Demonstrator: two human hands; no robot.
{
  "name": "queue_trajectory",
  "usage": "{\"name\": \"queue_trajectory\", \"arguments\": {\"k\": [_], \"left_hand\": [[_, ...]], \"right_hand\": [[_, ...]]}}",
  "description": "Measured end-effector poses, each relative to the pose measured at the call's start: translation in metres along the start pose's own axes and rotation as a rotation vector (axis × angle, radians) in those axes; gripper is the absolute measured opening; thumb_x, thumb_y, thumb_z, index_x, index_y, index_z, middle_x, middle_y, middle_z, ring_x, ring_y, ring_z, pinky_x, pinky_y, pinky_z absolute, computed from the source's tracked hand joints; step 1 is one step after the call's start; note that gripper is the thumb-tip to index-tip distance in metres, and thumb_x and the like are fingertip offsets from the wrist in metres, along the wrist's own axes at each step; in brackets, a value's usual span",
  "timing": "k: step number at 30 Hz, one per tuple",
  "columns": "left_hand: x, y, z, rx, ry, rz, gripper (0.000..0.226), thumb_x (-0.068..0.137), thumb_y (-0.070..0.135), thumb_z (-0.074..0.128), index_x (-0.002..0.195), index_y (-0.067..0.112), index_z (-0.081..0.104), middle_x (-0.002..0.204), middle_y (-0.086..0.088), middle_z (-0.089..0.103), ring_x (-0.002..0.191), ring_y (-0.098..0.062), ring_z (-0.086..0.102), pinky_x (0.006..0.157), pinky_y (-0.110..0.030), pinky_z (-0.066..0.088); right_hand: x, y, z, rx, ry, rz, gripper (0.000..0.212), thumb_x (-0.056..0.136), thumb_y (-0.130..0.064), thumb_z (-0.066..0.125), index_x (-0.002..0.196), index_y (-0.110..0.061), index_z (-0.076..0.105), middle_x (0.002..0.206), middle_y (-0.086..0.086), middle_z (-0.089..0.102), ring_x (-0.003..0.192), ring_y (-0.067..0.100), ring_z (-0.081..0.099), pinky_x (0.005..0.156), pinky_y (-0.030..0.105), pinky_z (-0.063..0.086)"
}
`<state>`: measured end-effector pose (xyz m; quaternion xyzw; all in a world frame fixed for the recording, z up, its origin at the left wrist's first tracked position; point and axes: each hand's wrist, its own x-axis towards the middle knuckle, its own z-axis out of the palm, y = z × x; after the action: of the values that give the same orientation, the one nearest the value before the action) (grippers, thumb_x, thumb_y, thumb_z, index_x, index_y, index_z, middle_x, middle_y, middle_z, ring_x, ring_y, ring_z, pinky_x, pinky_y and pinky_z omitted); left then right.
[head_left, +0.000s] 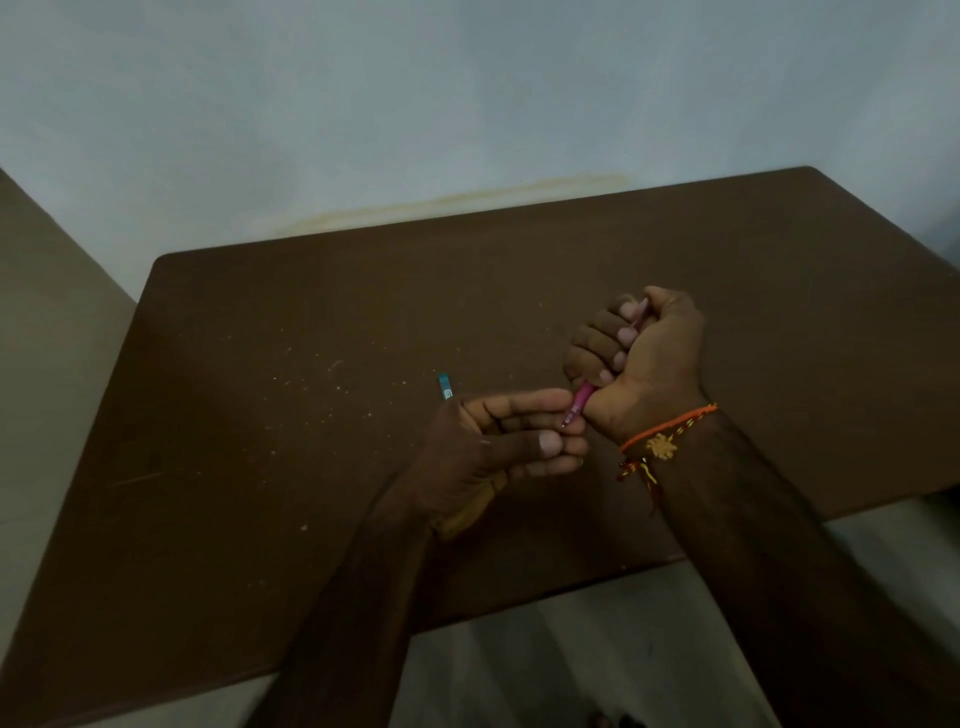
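My right hand (636, 353) is a fist wrapped round a pink pen (583, 397), whose tip points down and left out of the fist. An orange thread band sits on that wrist. My left hand (498, 447) is just left of the tip, fingers curled, fingertips touching the pen's point. The left hand also holds a stick-like thing whose teal end (444, 387) pokes out above the knuckles and whose yellowish end shows below the palm. Both hands hover over a brown table (260, 389).
Pale specks and crumbs are scattered over the table's left middle. A pale wall stands behind the far edge, with a yellowish stain along it. Light floor shows below the near edge and at the left side.
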<state>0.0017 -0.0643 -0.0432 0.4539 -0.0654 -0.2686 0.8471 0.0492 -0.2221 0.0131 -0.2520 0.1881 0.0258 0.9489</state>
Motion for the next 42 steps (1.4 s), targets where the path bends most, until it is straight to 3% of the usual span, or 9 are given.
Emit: {"name": "queue_trajectory", "arguments": {"k": [42], "left_hand": [[-0.003,0.0007,-0.0025,0.012,0.01,0.033,0.035,0.082,-0.011,0.067,0.105,0.011,0.082,0.099,-0.014,0.081,0.09,-0.026,0.079,0.078,-0.033,0.063]], "right_hand": [[-0.0009,0.0034,0.0041,-0.018,0.046,0.027,0.045,0.092,-0.038,0.038,0.052,-0.019,0.044,0.042,-0.008,0.03,0.03,0.009,0.022,0.032,0.016,0.018]]}}
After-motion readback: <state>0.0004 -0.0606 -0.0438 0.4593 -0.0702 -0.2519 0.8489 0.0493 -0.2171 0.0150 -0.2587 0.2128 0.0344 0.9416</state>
